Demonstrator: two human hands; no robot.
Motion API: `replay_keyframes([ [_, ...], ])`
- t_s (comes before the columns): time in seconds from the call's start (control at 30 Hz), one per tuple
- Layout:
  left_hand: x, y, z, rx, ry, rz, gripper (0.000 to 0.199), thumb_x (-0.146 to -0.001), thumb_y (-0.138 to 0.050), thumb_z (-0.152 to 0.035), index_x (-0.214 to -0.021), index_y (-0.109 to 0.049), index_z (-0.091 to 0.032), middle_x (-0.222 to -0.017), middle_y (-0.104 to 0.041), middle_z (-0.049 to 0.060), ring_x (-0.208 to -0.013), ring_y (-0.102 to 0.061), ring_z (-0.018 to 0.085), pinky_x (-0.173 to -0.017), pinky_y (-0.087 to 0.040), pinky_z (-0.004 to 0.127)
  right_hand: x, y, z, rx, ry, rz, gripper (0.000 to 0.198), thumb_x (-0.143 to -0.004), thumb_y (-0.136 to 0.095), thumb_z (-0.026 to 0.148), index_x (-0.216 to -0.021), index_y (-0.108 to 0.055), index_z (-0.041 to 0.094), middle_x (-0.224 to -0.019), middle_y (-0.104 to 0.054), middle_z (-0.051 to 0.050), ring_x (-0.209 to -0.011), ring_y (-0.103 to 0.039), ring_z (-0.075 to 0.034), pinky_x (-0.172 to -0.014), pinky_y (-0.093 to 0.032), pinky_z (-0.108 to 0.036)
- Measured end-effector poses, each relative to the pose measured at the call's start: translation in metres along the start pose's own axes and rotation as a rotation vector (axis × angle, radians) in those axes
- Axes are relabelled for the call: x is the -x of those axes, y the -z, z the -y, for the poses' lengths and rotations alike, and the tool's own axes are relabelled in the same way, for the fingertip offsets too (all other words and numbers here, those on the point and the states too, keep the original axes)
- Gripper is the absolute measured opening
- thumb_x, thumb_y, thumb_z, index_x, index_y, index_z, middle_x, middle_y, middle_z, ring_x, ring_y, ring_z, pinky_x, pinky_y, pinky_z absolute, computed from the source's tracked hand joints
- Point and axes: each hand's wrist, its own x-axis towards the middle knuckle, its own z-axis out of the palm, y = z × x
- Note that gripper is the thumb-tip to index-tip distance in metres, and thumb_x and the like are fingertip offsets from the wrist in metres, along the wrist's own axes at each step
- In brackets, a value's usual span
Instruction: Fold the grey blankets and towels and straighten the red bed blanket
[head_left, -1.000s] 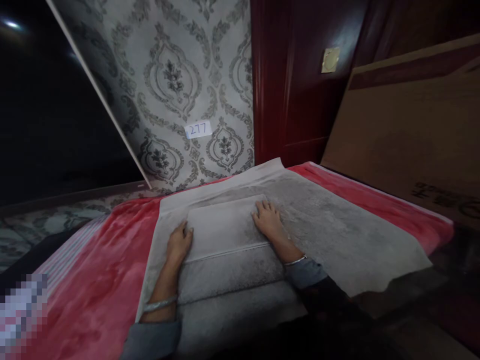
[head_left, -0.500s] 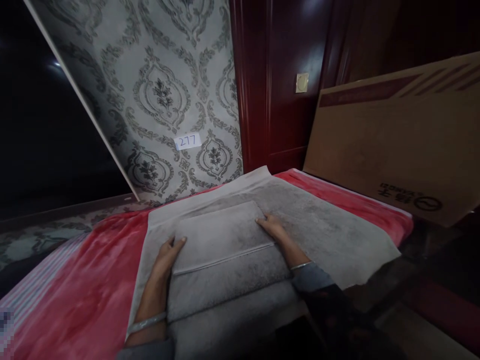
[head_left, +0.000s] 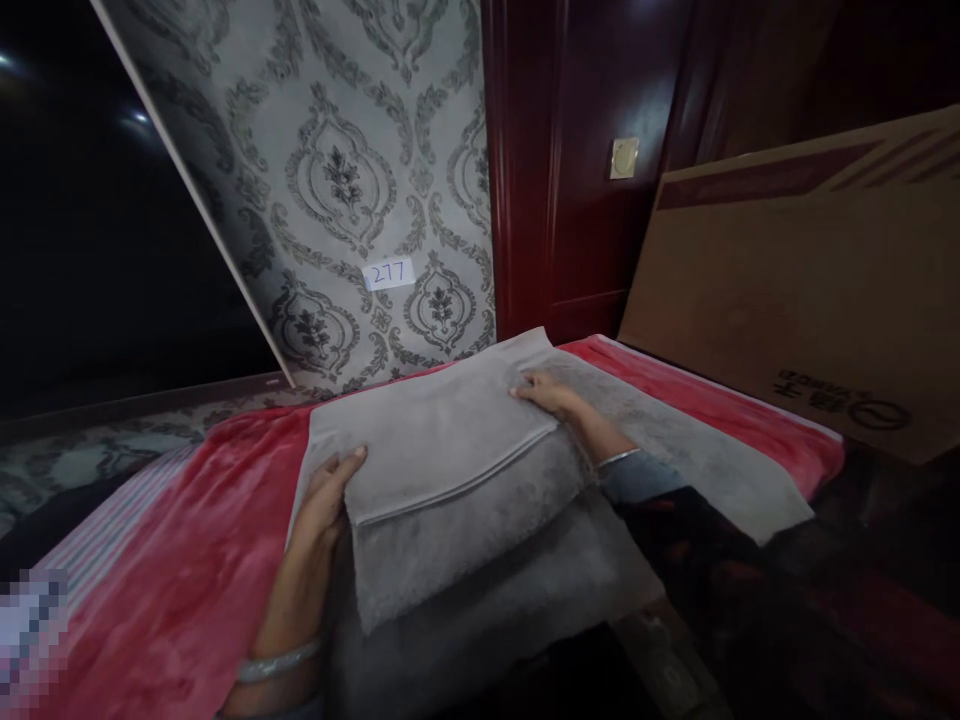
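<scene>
A grey plush cloth [head_left: 450,455], folded into layers with its smooth pale side on top, is held at both side edges. My left hand [head_left: 326,495] grips its left edge, thumb on top and the other fingers mostly hidden underneath. At the far right part, my right hand [head_left: 546,393] pinches the cloth between thumb and fingers. The folded front sags in a curve and stands raised above the grey plush layer [head_left: 697,460] spread beneath. Whether folded part and spread layer are one piece, I cannot tell.
Red plush bedding [head_left: 187,530] lies under the grey layer, with a striped cloth [head_left: 124,515] at left. A large cardboard box [head_left: 787,290] leans at right. Behind are a dark screen [head_left: 127,240], patterned wallpaper [head_left: 337,180] with a "277" label [head_left: 388,273], and a dark red door [head_left: 585,220].
Both hands have lifted the folded cloth and moved it slightly away from me; its front edge now curves and hangs. The view has shifted a little to the left.
</scene>
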Motion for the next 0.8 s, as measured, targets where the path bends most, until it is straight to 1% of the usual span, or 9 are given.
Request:
replay_keyframes([
  [0.07,0.009,0.002,0.008,0.033,-0.035,0.021,0.039,-0.075,-0.075,-0.026,-0.112,-0.068,-0.015,-0.094,-0.078,0.009,-0.087,-0.075,0.024,-0.074,-0.062,0.031,-0.013,0.007,-0.001,-0.061,-0.023,0.102,0.041,-0.093,-0.056,0.029,-0.129,-0.066,0.011,-0.111,-0.074,-0.011,-0.092,-0.07,-0.022,-0.083,-0.055,-0.031],
  [0.13,0.013,0.005,0.027,0.014,0.003,0.057,0.043,-0.075,-0.075,-0.028,-0.116,-0.067,-0.016,-0.097,-0.078,0.009,-0.087,-0.074,0.024,-0.07,-0.062,0.029,-0.017,0.003,-0.008,-0.035,-0.09,0.129,0.04,-0.092,-0.058,0.027,-0.127,-0.067,0.012,-0.111,-0.074,-0.011,-0.094,-0.069,-0.022,-0.084,-0.054,-0.03],
  [0.23,0.014,0.009,0.062,-0.081,0.11,0.106,0.052,-0.072,-0.079,-0.037,-0.116,-0.065,-0.013,-0.084,-0.076,0.008,-0.064,-0.07,0.02,-0.048,-0.053,0.026,-0.007,-0.018,-0.026,0.119,-0.181,0.083,0.038,-0.088,-0.063,0.026,-0.123,-0.07,0.013,-0.112,-0.074,-0.012,-0.103,-0.068,-0.026,-0.09,-0.052,-0.033],
  [0.33,0.016,0.011,0.083,-0.117,0.088,0.112,0.063,-0.066,-0.083,-0.047,-0.115,-0.064,-0.012,-0.073,-0.071,0.004,-0.047,-0.059,0.015,-0.036,-0.041,0.024,0.011,-0.04,-0.043,0.2,-0.186,0.076,0.037,-0.093,-0.055,0.028,-0.125,-0.07,0.014,-0.123,-0.07,-0.015,-0.115,-0.064,-0.029,-0.098,-0.048,-0.037],
  [0.4,0.021,0.01,0.088,-0.074,0.043,0.122,0.067,-0.063,-0.084,-0.051,-0.114,-0.064,-0.012,-0.079,-0.072,0.005,-0.054,-0.062,0.015,-0.042,-0.046,0.024,0.02,-0.048,-0.051,0.241,-0.171,0.058,0.043,-0.098,-0.047,0.03,-0.131,-0.066,0.012,-0.13,-0.066,-0.017,-0.121,-0.061,-0.031,-0.102,-0.046,-0.039],
  [0.5,0.033,0.007,0.089,-0.003,-0.026,0.085,0.08,-0.062,-0.086,-0.049,-0.127,-0.059,-0.012,-0.098,-0.074,0.01,-0.083,-0.071,0.023,-0.073,-0.058,0.031,0.025,-0.053,-0.056,0.281,-0.143,0.046,0.049,-0.1,-0.039,0.03,-0.137,-0.06,0.007,-0.133,-0.063,-0.021,-0.124,-0.059,-0.032,-0.103,-0.044,-0.04],
  [0.57,0.042,0.004,0.092,-0.003,-0.06,0.041,0.095,-0.062,-0.087,-0.046,-0.142,-0.048,-0.014,-0.114,-0.073,0.012,-0.102,-0.069,0.028,-0.092,-0.056,0.039,0.025,-0.054,-0.06,0.303,-0.122,0.032,0.049,-0.1,-0.038,0.03,-0.137,-0.06,0.008,-0.132,-0.064,-0.02,-0.124,-0.059,-0.031,-0.103,-0.045,-0.04],
  [0.7,0.057,0.002,0.101,-0.058,-0.049,0.042,0.113,-0.063,-0.088,-0.044,-0.156,-0.029,-0.016,-0.136,-0.063,0.015,-0.119,-0.063,0.031,-0.106,-0.049,0.046,0.021,-0.058,-0.071,0.369,-0.099,0.01,0.053,-0.099,-0.042,0.044,-0.135,-0.062,0.011,-0.126,-0.067,-0.018,-0.116,-0.063,-0.031,-0.097,-0.048,-0.039],
  [0.8,0.063,0.001,0.104,-0.021,0.012,0.03,0.124,-0.065,-0.088,-0.042,-0.16,-0.014,-0.017,-0.133,-0.064,0.015,-0.119,-0.063,0.031,-0.109,-0.047,0.048,0.012,-0.059,-0.08,0.437,-0.099,0.036,0.06,-0.096,-0.046,0.055,-0.132,-0.065,0.011,-0.118,-0.071,-0.019,-0.108,-0.067,-0.033,-0.092,-0.051,-0.041],
])
